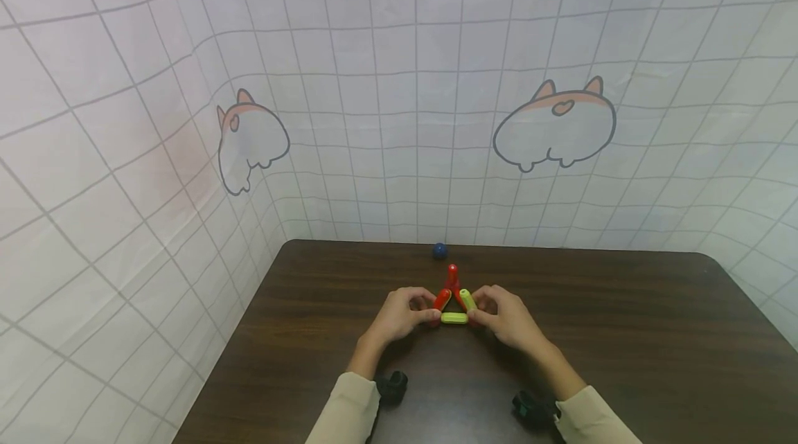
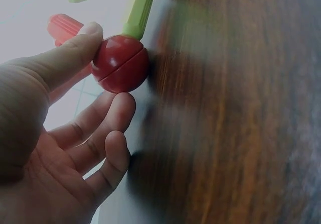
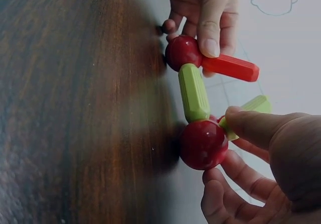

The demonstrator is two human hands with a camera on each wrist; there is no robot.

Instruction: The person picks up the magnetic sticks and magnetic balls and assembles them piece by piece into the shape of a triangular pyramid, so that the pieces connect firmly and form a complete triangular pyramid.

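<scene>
In the head view, a construction-toy frame of rods and balls stands on the table. A green rod [image 3: 194,93] joins two red balls at its front. My left hand [image 1: 402,316] pinches the left red ball [image 2: 121,63] between thumb and fingers, its thumb by a red rod [image 3: 231,67]. My right hand [image 1: 506,318] holds the right corner, thumb on the slanting green rod [image 1: 467,300], fingertips against the right red ball [image 3: 203,144]. The slanting rods lean inward, and another red rod [image 1: 452,273] points up behind them. The frame's rear joint is partly hidden.
A blue ball [image 1: 439,251] lies near the far edge of the dark wooden table [image 1: 623,333]. Behind the table hangs a white gridded curtain [image 1: 386,118]. Black wrist devices [image 1: 391,387] sit at both sleeves.
</scene>
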